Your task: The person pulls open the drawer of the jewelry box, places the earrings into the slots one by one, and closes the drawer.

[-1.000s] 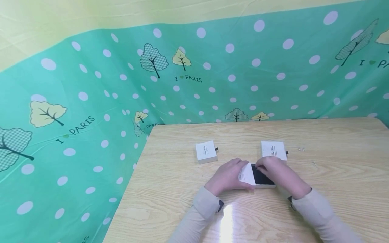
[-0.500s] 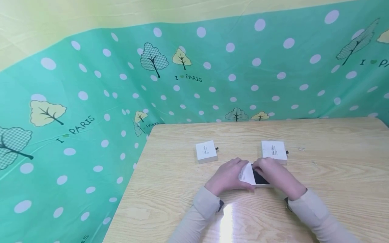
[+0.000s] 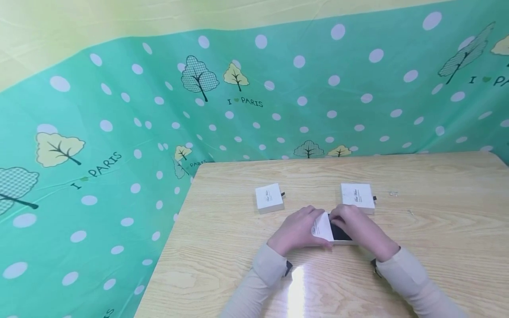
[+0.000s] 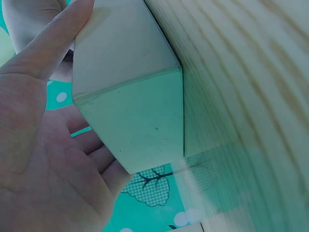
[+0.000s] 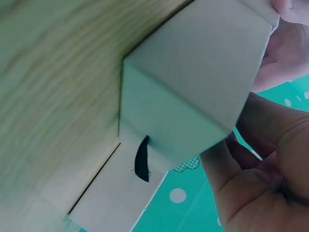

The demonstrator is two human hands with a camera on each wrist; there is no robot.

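Note:
A white drawer-style box (image 3: 323, 227) lies on the table, slid partway out so its black lining (image 3: 340, 232) shows. My left hand (image 3: 298, 227) grips the box's sleeve; in the left wrist view its thumb lies along one side of the box (image 4: 135, 116) and the fingers along the opposite side. My right hand (image 3: 362, 227) reaches over the drawer with bent fingers, the tips down at the lining. Whether those fingertips pinch anything is hidden. In the right wrist view a black pull tab (image 5: 142, 162) hangs from the drawer's end.
A second white box (image 3: 269, 198) stands back left, and a third white box (image 3: 356, 196) sits just behind my right hand. Tiny clear pieces (image 3: 393, 193) and another small shiny piece (image 3: 411, 212) lie to the right on the wooden table (image 3: 207, 256).
My right hand has shifted slightly left within the drawer, toward the sleeve's edge, and then stayed about there. The left hand keeps its grip, and the box stays in place.

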